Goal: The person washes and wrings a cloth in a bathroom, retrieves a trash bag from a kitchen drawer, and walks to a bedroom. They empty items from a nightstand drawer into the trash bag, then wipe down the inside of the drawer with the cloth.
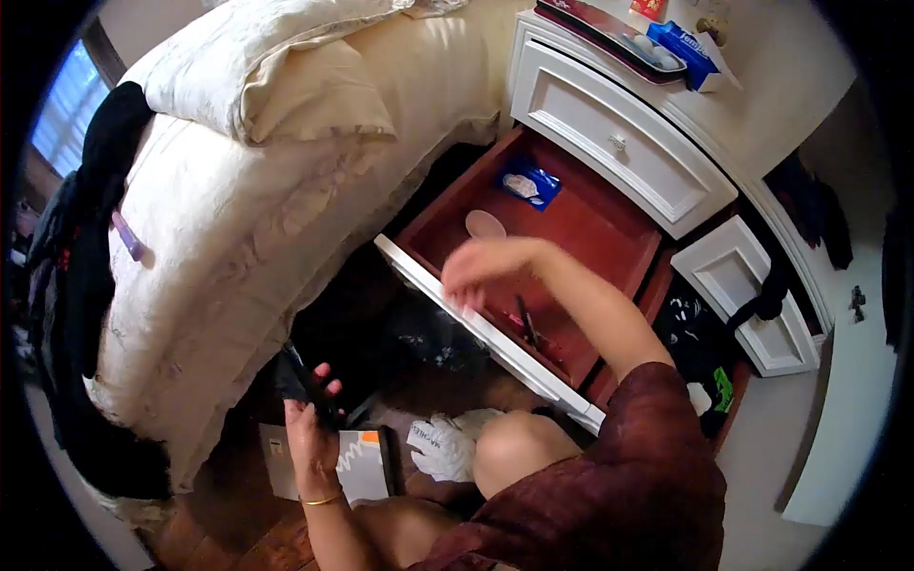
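Note:
My left hand (312,433) is closed around a long, flat black object (309,381) whose kind I cannot make out. It is held low, between the bed and the drawer. My right hand (476,271) hangs over the front panel of the open drawer (595,224), its fingers bent down and smeared by motion; whether they hold anything does not show. Just beyond that hand, a pale pink oval object (485,225) shows inside the drawer. A blue and white packet (530,183) lies toward its back, and a slim dark item (526,320) near its front.
The bed (324,190) with cream covers fills the left, dark clothing (105,190) draped over it. A grey box (364,466) and a white crumpled bag (443,447) lie on the floor. A blue tissue pack (684,52) sits on the dresser top; a small cabinet door (747,295) stands open.

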